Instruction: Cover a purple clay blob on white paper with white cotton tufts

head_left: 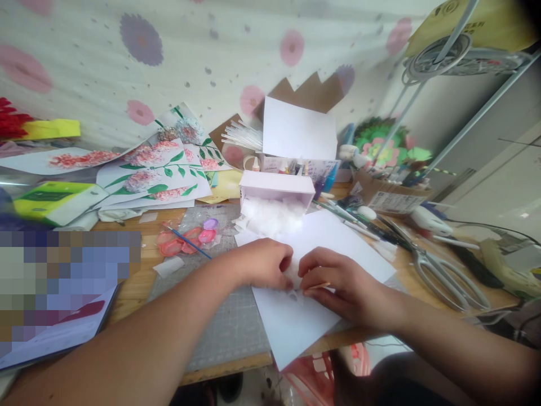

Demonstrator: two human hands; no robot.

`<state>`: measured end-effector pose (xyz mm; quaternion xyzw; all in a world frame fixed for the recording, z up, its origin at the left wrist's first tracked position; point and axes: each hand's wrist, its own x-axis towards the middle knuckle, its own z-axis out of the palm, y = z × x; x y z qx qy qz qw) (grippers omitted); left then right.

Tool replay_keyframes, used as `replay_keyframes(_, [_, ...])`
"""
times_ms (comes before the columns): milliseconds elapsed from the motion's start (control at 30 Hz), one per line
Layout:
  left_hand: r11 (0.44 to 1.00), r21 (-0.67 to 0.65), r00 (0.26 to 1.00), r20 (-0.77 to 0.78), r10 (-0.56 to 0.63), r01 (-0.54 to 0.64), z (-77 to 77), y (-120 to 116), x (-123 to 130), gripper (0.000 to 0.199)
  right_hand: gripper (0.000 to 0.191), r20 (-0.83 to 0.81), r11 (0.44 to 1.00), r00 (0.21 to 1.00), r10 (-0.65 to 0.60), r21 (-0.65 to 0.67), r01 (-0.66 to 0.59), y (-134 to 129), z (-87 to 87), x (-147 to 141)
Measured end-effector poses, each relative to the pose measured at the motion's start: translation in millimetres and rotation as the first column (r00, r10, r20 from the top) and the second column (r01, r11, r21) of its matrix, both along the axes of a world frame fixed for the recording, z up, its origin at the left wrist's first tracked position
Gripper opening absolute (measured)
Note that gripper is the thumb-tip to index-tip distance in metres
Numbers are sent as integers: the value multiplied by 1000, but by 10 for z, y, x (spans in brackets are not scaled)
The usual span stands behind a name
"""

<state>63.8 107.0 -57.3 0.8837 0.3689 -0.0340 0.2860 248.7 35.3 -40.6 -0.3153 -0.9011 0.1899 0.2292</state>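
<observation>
Both hands meet over a white sheet of paper [296, 332] near the table's front edge. My left hand [268, 262] curls its fingers round a small tuft of white fluff [291, 273]. From the other side my right hand [333, 279] pinches a thin wooden stick [318, 286] at the same tuft. Just behind them, a pale box [276, 185] lies with its opening to the front, and white cotton [273, 215] spills out of it.
A grey cutting mat [228, 327] lies under the paper. Pink paint cups [186, 239] with a blue brush stand left, a screen [84, 318] farther left. Large scissors [439, 279] and pens lie right. Flower pictures [147, 175] lean behind.
</observation>
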Motion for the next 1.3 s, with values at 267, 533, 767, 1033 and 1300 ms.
replay_keyframes(267, [995, -17, 995, -9, -98, 98, 86, 5, -33, 28, 14, 133, 999, 991, -8, 39, 3, 19, 4, -5])
replay_keyframes(533, [995, 90, 998, -41, -47, 51, 50, -55, 16, 33, 14, 70, 1000, 997, -13, -9, 14, 54, -25, 3])
replay_keyframes(767, [997, 70, 1000, -23, -8, 9, 36, -46, 14, 31, 7, -179, 992, 982, -59, -119, 38, 55, -36, 25])
replay_keyframes(1033, [998, -66, 1000, -8, -4, 4, 35, 2, -2, 28, 8, -27, 991, 999, -46, -131, 42, 31, -7, -31])
replay_keyframes(1300, [981, -190, 999, 38, 36, -29, 37, -4, -21, 25, 5, -383, 969, 891, -244, -48, 244, 360, -106, 115])
